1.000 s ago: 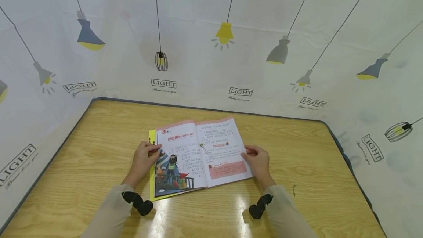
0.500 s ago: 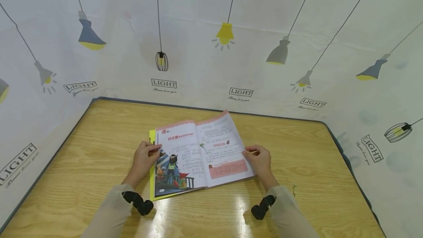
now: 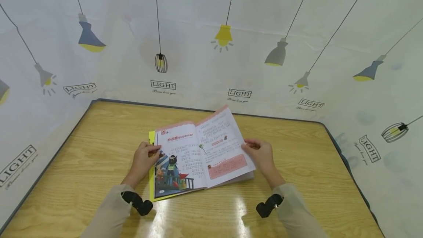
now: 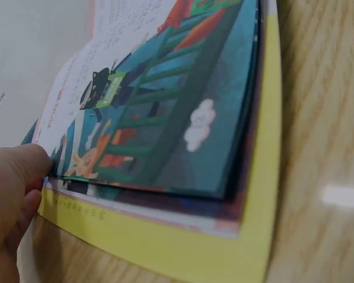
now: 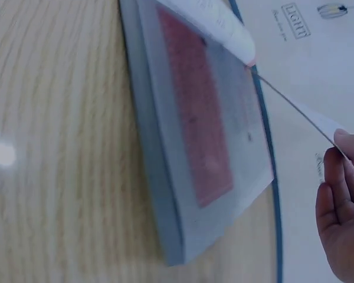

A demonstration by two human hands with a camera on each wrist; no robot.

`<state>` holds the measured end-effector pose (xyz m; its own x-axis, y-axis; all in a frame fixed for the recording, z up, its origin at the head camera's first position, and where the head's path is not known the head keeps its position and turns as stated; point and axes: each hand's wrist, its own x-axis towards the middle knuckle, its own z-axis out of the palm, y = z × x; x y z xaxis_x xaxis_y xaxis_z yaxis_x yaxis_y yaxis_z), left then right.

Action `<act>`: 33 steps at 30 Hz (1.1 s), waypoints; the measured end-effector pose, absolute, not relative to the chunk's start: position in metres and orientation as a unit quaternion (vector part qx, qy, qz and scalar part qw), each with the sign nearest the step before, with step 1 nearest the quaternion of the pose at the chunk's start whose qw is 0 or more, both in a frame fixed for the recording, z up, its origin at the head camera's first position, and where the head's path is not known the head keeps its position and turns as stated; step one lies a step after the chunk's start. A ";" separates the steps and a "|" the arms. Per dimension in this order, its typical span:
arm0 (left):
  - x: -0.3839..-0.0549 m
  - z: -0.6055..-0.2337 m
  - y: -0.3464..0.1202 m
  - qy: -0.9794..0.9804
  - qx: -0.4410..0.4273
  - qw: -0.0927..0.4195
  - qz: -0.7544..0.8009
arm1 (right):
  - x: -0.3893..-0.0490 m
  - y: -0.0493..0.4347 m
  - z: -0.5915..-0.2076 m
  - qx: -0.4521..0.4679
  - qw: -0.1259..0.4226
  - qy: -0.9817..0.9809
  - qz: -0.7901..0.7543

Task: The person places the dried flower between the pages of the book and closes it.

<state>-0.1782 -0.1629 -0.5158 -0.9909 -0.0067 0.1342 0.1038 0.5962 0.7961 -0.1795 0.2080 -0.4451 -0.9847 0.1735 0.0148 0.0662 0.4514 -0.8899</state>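
Observation:
An open picture book (image 3: 185, 135) with colourful drawings and printed text lies on the table, its yellow cover (image 4: 271, 135) showing past the left pages. My left hand (image 3: 141, 162) holds the left edge, thumb on top of the pages and fingers beneath, as the left wrist view also shows. On the other side, my right hand (image 3: 263, 157) pinches the outer edge of the right-hand page (image 3: 228, 139) between thumb and fingers. That page is raised and bowed; in the right wrist view it stands edge-on above the page below it (image 5: 200, 118), which has a pink text box.
The wooden table (image 3: 99, 131) has a dark edge along its back and sides. Behind it hangs a pale cloth (image 3: 195, 39) printed with lamps and the word LIGHT. Each wrist wears a small black camera mount (image 3: 138, 203).
The right-hand page has risen off the pages under it, its top corner tipping back and left. My right hand has moved slightly right and up with it. The left hand has stayed put.

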 end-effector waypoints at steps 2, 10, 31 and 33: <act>-0.178 -0.513 -0.163 -0.895 -0.034 0.062 -0.440 | -0.179 0.205 -0.438 -0.059 0.050 -0.848 0.525; -0.182 -0.509 -0.165 -0.903 -0.047 0.042 -0.425 | -0.176 0.184 -0.405 -0.041 0.035 -0.841 0.538; -0.188 -0.482 -0.158 -0.922 -0.067 0.036 -0.379 | -0.173 0.123 -0.378 0.050 0.004 -0.814 0.579; -0.190 -0.475 -0.154 -0.918 -0.070 0.049 -0.386 | -0.172 0.116 -0.378 0.063 0.001 -0.810 0.583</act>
<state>-0.1900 -0.1544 -0.4754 -0.9854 0.0914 0.1440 0.1668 0.6918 0.7026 -0.1722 0.1164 -0.3780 -0.9922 -0.0999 0.0749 -0.1027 0.3121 -0.9445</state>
